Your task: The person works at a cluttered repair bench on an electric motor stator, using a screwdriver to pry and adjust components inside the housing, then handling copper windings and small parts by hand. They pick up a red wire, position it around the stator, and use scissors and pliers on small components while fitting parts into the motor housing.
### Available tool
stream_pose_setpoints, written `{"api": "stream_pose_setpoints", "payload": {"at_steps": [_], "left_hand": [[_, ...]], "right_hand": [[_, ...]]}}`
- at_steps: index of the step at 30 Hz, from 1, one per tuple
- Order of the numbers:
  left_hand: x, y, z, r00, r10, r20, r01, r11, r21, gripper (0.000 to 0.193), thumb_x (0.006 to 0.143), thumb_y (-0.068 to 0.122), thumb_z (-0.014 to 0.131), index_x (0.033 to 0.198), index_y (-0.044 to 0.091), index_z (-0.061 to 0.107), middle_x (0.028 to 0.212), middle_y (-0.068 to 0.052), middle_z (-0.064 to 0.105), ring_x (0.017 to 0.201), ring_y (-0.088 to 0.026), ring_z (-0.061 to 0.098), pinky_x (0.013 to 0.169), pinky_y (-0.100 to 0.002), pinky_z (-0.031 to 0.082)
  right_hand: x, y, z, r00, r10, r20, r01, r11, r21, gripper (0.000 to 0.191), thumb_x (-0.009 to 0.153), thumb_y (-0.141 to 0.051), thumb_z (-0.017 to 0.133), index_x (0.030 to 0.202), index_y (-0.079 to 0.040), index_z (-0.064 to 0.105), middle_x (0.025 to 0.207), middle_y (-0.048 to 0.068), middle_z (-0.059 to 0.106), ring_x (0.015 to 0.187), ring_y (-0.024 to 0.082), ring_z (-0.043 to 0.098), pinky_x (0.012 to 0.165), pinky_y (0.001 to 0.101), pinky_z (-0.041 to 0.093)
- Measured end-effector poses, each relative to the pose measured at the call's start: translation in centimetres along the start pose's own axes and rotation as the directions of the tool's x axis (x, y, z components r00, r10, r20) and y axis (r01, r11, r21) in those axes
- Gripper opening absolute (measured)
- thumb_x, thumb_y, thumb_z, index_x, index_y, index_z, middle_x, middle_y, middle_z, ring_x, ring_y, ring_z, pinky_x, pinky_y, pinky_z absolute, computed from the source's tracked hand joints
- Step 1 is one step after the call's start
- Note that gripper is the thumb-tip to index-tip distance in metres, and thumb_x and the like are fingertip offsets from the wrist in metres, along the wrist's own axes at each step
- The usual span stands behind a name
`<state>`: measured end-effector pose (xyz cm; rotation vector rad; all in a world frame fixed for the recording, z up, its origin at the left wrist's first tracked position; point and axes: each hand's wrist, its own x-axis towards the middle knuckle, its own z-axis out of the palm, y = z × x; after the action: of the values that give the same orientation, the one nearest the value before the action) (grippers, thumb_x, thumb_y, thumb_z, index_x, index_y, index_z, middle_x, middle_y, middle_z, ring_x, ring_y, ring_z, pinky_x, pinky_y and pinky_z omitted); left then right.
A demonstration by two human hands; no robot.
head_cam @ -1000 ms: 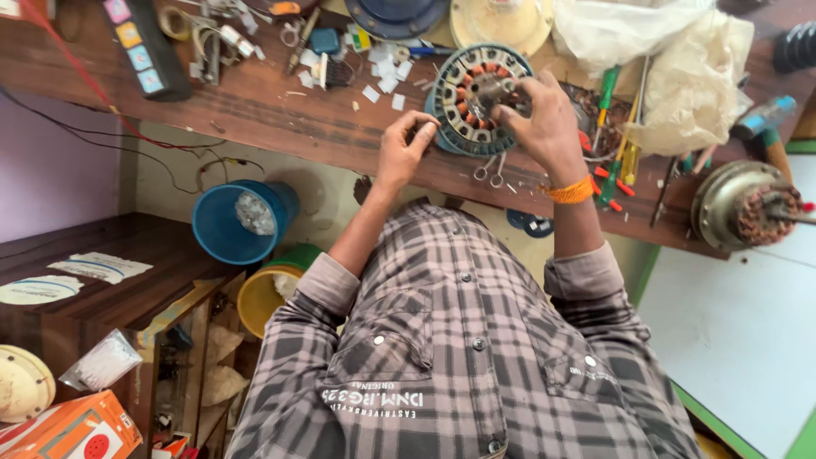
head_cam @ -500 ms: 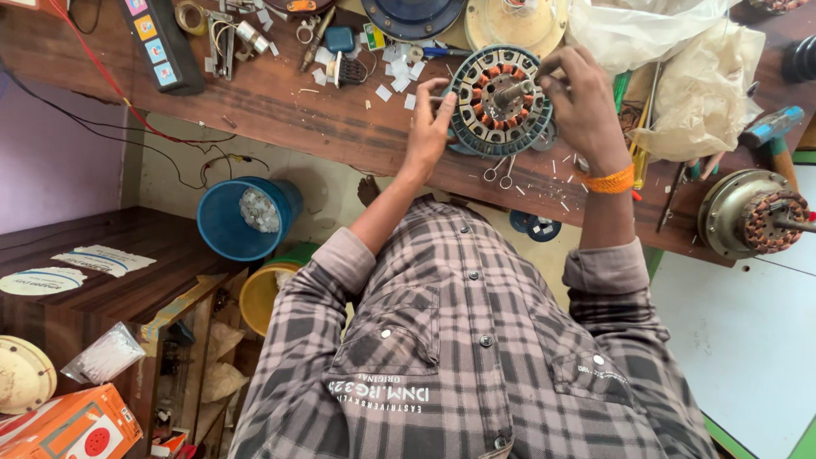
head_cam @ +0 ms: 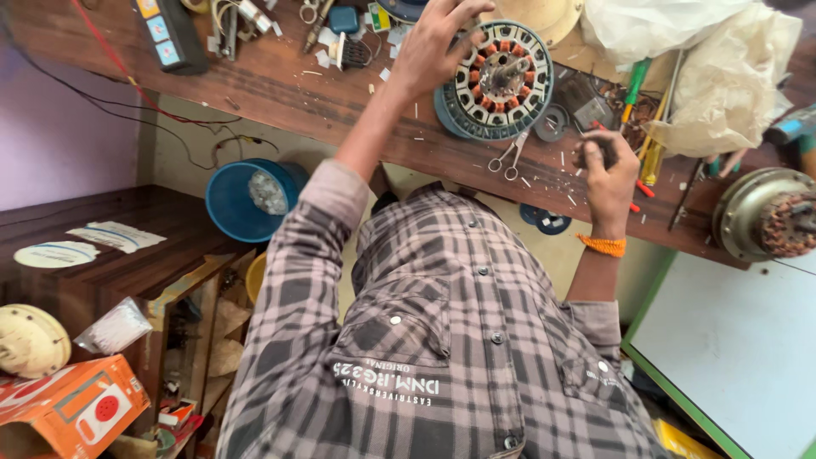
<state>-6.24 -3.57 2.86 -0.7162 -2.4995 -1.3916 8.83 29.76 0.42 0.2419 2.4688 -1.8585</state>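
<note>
Shows a scarred brown wooden bench (head_cam: 280, 81) crowded almost to its front edge, with only a narrow strip of bare board open along that edge between the two hands. Places the round motor stator (head_cam: 497, 81), a ring of steel teeth wound with copper coils around a short centre shaft, on a blue-grey disc toward the middle of the bench, well back from the edge. Extends the left hand (head_cam: 429, 47) up from a raised forearm, fingers loosely spread and laid against the stator's upper left rim, not clasped around it. Holds the right hand (head_cam: 605, 170), wrist banded in orange thread (head_cam: 603, 245), just inside the front edge, fingers closed in a fist around a small dark object (head_cam: 595, 153) too hidden to identify. Leaves small steel scissors (head_cam: 508, 157) lying flat between the stator and that fist. Hems in the right side with a green-handled screwdriver (head_cam: 633, 85), crumpled pale plastic bags (head_cam: 722, 76) and a second, dull metal motor housing (head_cam: 765, 212) overhanging the edge. Sets a blue bucket (head_cam: 246, 200) on the floor below the bench.
</note>
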Motion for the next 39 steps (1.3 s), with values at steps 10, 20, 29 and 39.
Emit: {"api": "stream_pose_setpoints", "payload": {"at_steps": [10,20,29,39], "left_hand": [[-5.5,6.1,3.7,0.981,-0.142,-0.135,0.175,0.947,0.268,0.023,0.086,0.021,0.081,0.101,0.009,0.068,0.119,-0.006,0.058,0.112,-0.029,0.053,0.094,-0.043,0.047],[-5.8,6.4,8.4,0.946,-0.222,-0.234,0.281,0.924,0.258,0.009,0.101,0.013,0.067,0.106,0.007,0.063,0.127,-0.005,0.048,0.116,-0.028,0.048,0.102,-0.043,0.044],[-5.9,9.0,8.6,0.95,-0.213,-0.229,0.251,0.956,0.154,0.015,0.099,0.019,0.073,0.104,0.007,0.066,0.12,-0.007,0.046,0.106,-0.025,0.049,0.095,-0.043,0.043],[-5.0,10.9,9.6,0.943,-0.187,-0.275,0.26,0.931,0.258,0.016,0.099,0.017,0.072,0.112,0.008,0.066,0.126,-0.008,0.047,0.114,-0.029,0.047,0.099,-0.044,0.042]], "right_hand": [[-0.7,3.0,-1.7,0.998,0.035,-0.05,-0.033,0.999,0.037,0.009,0.11,-0.001,0.058,0.115,0.003,0.065,0.099,0.005,0.069,0.088,0.01,0.067,0.081,0.0253,0.057],[1.1,4.0,-4.1,0.998,-0.024,-0.058,0.032,0.99,0.141,0.009,0.114,-0.003,0.059,0.118,0.004,0.062,0.1,0.007,0.069,0.09,0.011,0.068,0.081,0.0265,0.058],[1.1,0.7,-2.5,0.998,0.054,0.022,-0.056,0.991,0.119,0.01,0.108,-0.004,0.059,0.113,0.001,0.066,0.096,0.004,0.069,0.084,0.01,0.067,0.076,0.0244,0.057],[5.1,-6.6,5.1,0.927,-0.313,0.208,0.339,0.935,-0.103,0.02,0.094,-0.001,0.075,0.113,-0.001,0.069,0.112,0.012,0.064,0.086,0.019,0.071,0.073,0.0327,0.056]]}}
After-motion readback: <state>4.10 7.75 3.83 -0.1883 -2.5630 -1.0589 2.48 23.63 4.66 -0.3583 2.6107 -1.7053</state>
